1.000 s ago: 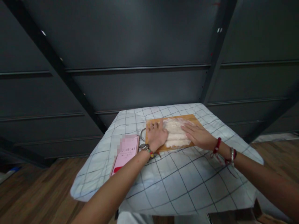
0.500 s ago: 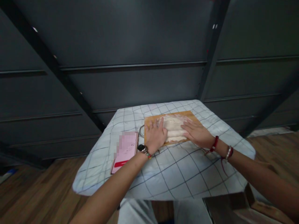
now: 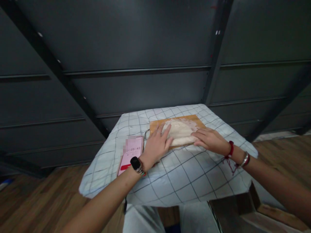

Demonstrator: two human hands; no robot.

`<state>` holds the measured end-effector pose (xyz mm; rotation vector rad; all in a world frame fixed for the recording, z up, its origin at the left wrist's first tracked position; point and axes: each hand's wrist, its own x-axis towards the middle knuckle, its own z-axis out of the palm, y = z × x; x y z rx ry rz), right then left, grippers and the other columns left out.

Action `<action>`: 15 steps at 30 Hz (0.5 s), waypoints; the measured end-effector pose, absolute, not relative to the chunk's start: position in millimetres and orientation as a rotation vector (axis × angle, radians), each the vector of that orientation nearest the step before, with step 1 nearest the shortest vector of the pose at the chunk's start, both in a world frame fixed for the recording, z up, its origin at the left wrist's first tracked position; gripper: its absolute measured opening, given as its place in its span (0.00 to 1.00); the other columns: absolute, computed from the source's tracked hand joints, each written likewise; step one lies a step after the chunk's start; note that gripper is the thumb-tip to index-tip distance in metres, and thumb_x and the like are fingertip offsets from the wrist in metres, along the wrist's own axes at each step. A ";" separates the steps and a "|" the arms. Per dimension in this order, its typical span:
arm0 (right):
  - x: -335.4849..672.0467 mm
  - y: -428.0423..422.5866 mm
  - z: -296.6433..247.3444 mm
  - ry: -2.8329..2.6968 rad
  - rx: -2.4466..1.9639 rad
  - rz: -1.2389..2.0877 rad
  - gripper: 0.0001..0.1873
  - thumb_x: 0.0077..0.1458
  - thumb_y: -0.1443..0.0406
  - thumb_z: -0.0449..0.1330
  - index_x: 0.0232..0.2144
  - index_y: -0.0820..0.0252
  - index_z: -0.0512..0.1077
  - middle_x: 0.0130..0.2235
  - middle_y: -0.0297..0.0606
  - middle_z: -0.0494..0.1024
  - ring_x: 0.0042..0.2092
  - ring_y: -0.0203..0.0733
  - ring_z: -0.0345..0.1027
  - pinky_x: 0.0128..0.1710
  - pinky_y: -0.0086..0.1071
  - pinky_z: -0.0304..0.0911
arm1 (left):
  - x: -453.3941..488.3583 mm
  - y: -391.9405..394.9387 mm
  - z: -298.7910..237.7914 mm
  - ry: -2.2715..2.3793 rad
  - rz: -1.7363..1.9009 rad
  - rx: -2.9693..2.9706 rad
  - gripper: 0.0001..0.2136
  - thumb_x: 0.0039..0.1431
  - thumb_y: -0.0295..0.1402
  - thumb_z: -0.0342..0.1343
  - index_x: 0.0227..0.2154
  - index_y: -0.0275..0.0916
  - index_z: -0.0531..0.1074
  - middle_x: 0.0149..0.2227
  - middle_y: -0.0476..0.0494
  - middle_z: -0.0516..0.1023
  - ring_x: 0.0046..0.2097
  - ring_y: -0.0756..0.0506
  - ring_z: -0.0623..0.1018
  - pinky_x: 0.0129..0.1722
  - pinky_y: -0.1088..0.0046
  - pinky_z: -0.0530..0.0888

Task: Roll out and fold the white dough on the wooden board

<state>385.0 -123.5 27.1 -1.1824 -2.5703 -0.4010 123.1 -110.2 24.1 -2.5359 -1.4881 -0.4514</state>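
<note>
The person's left hand (image 3: 155, 145) lies flat with its fingers spread, the fingertips resting on the left edge of the pale dough (image 3: 181, 132), while the right hand (image 3: 210, 139) lies palm-down, fingers stretched out and close together, on the dough's near right edge. The dough lies flattened on a wooden board (image 3: 155, 125) at the far side of the table (image 3: 184, 174), which is covered with a white checked cloth. A pink phone (image 3: 130, 154) lies on the cloth just left of the left hand.

Near edge: bare tablecloth (image 3: 184, 174), open to pass.
Left edge: phone (image 3: 130, 153) in the way.
Far edge: board (image 3: 155, 124) fills it, wall (image 3: 145, 81) close behind.
</note>
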 end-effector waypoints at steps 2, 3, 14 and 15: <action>387.8 -118.4 18.9 -2.613 -1.185 -0.288 0.19 0.60 0.55 0.51 0.46 0.61 0.70 0.40 0.43 0.74 0.43 0.46 0.67 0.43 0.37 0.60 | 123.8 -107.9 16.3 -1.531 -0.409 -2.557 0.26 0.65 0.44 0.35 0.63 0.42 0.48 0.63 0.39 0.55 0.64 0.40 0.55 0.59 0.60 0.57; 388.8 -115.2 15.0 -2.622 -1.195 -0.229 0.19 0.61 0.55 0.50 0.46 0.61 0.70 0.40 0.43 0.74 0.42 0.45 0.67 0.43 0.37 0.61 | 124.5 -105.1 12.2 -1.549 -0.399 -2.557 0.26 0.65 0.44 0.36 0.63 0.42 0.48 0.63 0.39 0.55 0.64 0.40 0.55 0.59 0.60 0.57; 385.4 -69.8 9.5 -2.659 -1.302 0.042 0.31 0.63 0.51 0.39 0.62 0.58 0.54 0.61 0.45 0.60 0.63 0.51 0.46 0.58 0.49 0.50 | 128.5 -49.1 14.8 -1.933 -0.130 -2.662 0.27 0.63 0.43 0.33 0.65 0.50 0.40 0.64 0.43 0.54 0.64 0.37 0.54 0.59 0.47 0.52; 384.5 -62.7 8.8 -2.656 -1.364 0.075 0.31 0.63 0.51 0.38 0.62 0.56 0.54 0.62 0.43 0.58 0.64 0.52 0.44 0.58 0.51 0.49 | 128.9 -43.1 14.7 -1.970 -0.132 -2.641 0.27 0.63 0.42 0.33 0.65 0.50 0.40 0.64 0.43 0.55 0.64 0.36 0.54 0.59 0.46 0.51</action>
